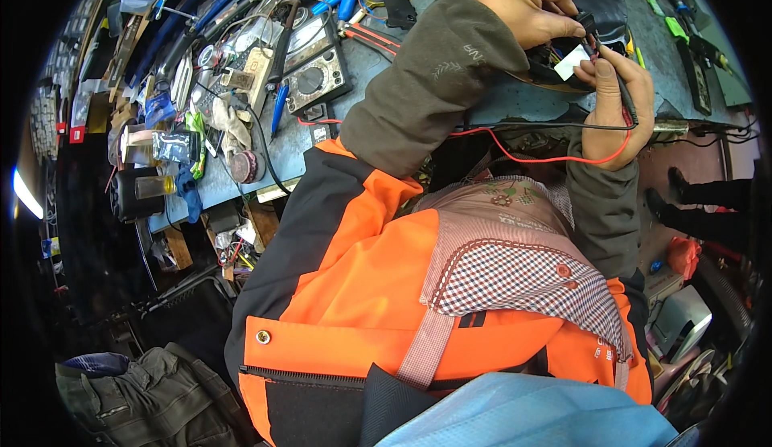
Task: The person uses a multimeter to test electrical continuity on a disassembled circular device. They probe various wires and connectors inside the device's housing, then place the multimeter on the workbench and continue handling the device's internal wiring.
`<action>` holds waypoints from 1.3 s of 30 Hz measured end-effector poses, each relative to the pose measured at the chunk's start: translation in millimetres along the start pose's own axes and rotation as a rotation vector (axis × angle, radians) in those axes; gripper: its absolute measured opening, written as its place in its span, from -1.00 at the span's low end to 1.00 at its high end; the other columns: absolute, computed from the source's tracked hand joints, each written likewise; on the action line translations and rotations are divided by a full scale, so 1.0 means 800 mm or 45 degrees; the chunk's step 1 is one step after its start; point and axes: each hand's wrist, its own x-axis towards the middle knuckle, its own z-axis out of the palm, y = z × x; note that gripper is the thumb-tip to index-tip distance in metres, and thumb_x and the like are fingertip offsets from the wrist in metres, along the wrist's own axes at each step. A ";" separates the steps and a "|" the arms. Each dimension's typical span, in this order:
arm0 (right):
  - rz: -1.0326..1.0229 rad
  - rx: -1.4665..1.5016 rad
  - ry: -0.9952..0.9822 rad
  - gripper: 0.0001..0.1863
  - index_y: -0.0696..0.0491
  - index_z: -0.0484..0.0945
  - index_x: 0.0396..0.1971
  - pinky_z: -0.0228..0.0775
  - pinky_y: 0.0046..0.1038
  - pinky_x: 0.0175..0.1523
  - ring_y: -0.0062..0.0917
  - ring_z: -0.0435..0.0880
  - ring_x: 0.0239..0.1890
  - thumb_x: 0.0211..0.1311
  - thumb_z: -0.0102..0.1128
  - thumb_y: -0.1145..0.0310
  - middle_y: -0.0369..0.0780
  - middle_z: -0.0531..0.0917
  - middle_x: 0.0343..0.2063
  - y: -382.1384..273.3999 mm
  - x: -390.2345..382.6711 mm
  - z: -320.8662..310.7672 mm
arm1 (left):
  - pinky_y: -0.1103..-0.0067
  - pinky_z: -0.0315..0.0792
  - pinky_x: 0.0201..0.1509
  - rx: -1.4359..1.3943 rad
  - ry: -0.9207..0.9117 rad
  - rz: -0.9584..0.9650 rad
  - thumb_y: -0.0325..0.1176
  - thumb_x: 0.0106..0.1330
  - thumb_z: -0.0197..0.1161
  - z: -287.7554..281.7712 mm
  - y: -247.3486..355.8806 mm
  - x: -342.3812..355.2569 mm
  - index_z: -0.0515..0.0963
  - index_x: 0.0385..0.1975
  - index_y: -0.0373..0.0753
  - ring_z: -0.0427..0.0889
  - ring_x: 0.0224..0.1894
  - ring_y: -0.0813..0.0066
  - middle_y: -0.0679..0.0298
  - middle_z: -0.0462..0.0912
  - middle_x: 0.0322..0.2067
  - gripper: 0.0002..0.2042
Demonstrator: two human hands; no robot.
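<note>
Probes meet a small black part (581, 45) at the far edge of the tabletop (322, 137): the right hand (615, 105) has its grip clenched on a thin black probe (623, 93) like a pen, tip down on the part, while the left hand (527, 1) pins the part from above, fingers curled over it. The part looks light, rigid and probably delicate, best held by its edges, and the red lead (555, 157) and black lead trailing below the hands are limp and could snag. A meter (318, 69) lies to the left amid clutter.
</note>
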 end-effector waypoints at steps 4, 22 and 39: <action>-0.007 -0.010 -0.006 -0.83 0.28 0.69 -0.02 0.76 -0.47 -0.03 -0.45 0.83 -0.20 0.51 0.28 0.54 -0.13 0.67 -0.08 -0.001 0.002 0.001 | 0.51 0.61 -0.18 0.128 -0.044 0.122 -0.60 0.14 0.55 -0.004 0.002 0.001 0.70 -0.38 -0.35 0.74 -0.24 0.38 0.06 0.75 -0.17 -0.86; -0.260 -0.181 0.051 -0.76 0.18 0.75 -0.03 0.59 -0.51 -0.22 -0.50 0.71 -0.29 0.33 0.46 0.52 -0.14 0.68 -0.14 -0.001 -0.001 -0.014 | 0.61 0.64 -0.14 -0.280 -0.179 -0.592 -0.57 0.37 0.46 0.007 0.038 0.007 0.59 0.07 -0.34 0.73 -0.24 0.58 0.28 0.75 -0.24 -0.68; -0.376 -0.346 0.118 -0.70 0.13 0.74 -0.03 0.58 -0.48 -0.21 -0.45 0.72 -0.30 0.24 0.53 0.55 -0.17 0.66 -0.20 -0.026 -0.029 -0.059 | 0.57 0.63 0.16 -0.062 -0.590 -0.386 -0.61 0.44 0.39 0.015 0.039 0.025 0.56 0.25 -0.34 0.75 0.06 0.49 0.18 0.77 0.01 -0.60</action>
